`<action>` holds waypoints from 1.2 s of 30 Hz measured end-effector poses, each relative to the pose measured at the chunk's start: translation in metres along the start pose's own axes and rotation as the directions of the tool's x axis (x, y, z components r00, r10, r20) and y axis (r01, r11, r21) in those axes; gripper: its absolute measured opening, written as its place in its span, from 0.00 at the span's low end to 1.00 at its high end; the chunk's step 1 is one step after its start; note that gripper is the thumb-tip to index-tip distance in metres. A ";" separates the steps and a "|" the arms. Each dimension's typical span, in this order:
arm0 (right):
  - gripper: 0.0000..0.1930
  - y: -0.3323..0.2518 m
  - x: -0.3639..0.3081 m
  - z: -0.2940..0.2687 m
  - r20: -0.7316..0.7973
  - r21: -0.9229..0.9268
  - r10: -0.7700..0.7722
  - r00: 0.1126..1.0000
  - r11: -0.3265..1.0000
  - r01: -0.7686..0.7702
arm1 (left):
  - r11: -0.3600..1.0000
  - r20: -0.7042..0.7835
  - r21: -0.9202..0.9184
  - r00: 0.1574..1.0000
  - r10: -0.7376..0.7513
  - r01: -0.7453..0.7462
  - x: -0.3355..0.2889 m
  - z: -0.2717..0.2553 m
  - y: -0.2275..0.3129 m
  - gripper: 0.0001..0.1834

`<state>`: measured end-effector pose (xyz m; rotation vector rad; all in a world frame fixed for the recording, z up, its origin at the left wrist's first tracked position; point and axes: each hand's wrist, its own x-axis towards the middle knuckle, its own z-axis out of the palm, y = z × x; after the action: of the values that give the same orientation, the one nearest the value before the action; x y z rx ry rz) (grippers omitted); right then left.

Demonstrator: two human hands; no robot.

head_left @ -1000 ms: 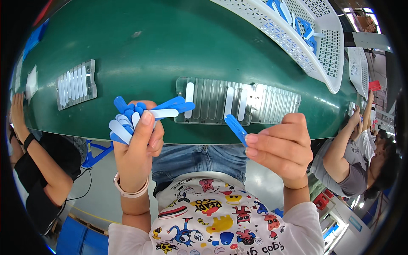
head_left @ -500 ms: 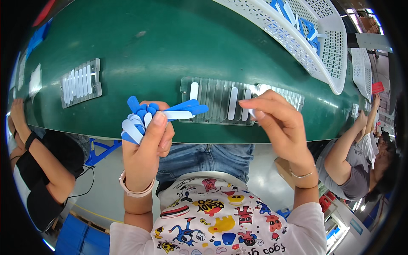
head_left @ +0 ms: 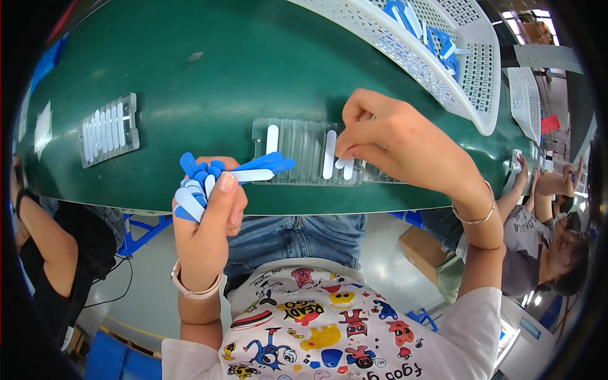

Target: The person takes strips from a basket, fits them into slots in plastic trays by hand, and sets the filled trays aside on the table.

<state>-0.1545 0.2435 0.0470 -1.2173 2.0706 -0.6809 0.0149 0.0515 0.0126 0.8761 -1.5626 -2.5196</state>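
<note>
Through the head camera I judged the blue and white strips (head_left: 190, 204) to be light, thin and fairly stiff, smooth enough to slip over one another, and best taken by an end or the long edges. My left hand (head_left: 214, 221) held a fanned bunch of them above the table (head_left: 209, 95), thumb clamped across it; they overlapped too much to count. My right hand (head_left: 399, 139) had its grip narrow over the clear tray (head_left: 294, 152), apparently pinching a white piece (head_left: 340, 164) of which only an end showed. I counted three white strips in that tray, one partly behind the fingers. There were three clear trays: that one, a mostly hidden one (head_left: 379, 175) beside it, and a left one (head_left: 133, 139) with six or seven strips. I saw two white baskets, the nearer (head_left: 424, 73) holding uncountable blue and white pieces.
</note>
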 end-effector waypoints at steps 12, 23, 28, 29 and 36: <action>0.16 -0.009 0.003 0.015 -0.298 -0.040 -0.120 0.947 0.993 0.113 | 0.999 0.080 0.039 0.997 -0.019 0.016 0.001 0.004 0.000 0.11; 0.05 -0.024 -0.017 0.062 -0.769 0.363 0.132 0.625 0.895 0.259 | 1.000 0.109 -0.023 0.994 0.017 -0.015 -0.001 0.013 -0.003 0.09; 0.07 -0.019 -0.022 0.079 -0.714 -0.450 -0.407 0.570 0.890 0.072 | 1.000 0.078 -0.017 0.997 0.025 -0.024 -0.004 0.008 -0.005 0.09; 0.06 -0.023 -0.023 0.084 -0.623 -0.530 -0.420 0.660 0.847 0.039 | 0.999 0.082 -0.023 0.996 0.025 -0.023 -0.004 0.007 -0.005 0.09; 0.07 -0.022 -0.025 0.083 -0.609 -0.553 -0.297 0.735 0.824 -0.125 | 0.998 0.111 0.028 0.992 0.057 -0.060 0.000 0.015 -0.002 0.08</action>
<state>-0.0715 0.2461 0.0135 -1.5570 3.0082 -0.6304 0.0081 0.0645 0.0163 0.6946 -1.6370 -2.5490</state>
